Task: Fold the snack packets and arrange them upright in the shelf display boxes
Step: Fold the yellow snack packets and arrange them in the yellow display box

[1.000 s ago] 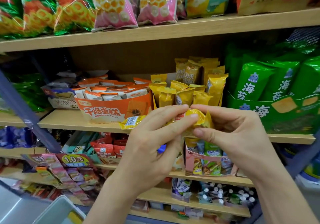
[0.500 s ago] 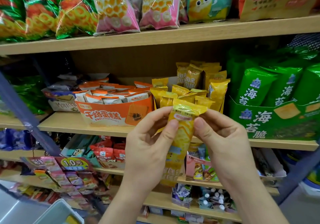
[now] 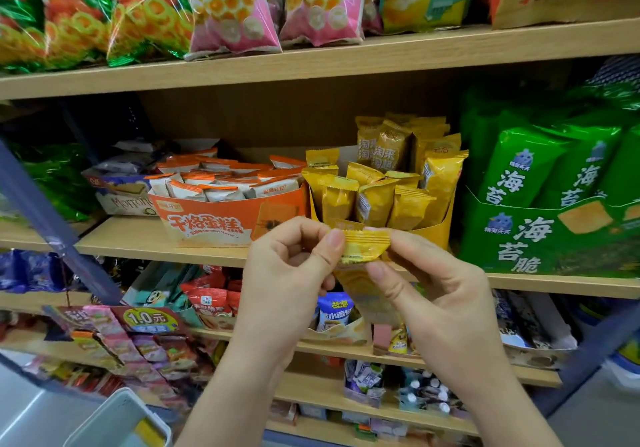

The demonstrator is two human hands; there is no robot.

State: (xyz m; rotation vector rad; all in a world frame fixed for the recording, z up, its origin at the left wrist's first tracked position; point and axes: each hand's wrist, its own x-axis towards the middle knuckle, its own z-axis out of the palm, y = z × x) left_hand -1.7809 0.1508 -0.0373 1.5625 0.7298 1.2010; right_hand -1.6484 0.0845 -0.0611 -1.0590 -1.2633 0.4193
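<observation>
**Yellow packet pinched in both my hands**

My fingers cover the sides of the yellow packet (image 3: 364, 246). Its lower half hangs blurred between my hands, and I can't read the print. Only the ridged, crimped top strip shows clearly. My left hand (image 3: 291, 273) pinches that strip's left end and my right hand (image 3: 440, 294) clamps the right. I hold it in the air, in front of the yellow display box (image 3: 437, 232), where similar packets stand upright.

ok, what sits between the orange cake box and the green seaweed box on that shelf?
Head view: the yellow display box, holding upright yellow packets, fills that gap.
</observation>
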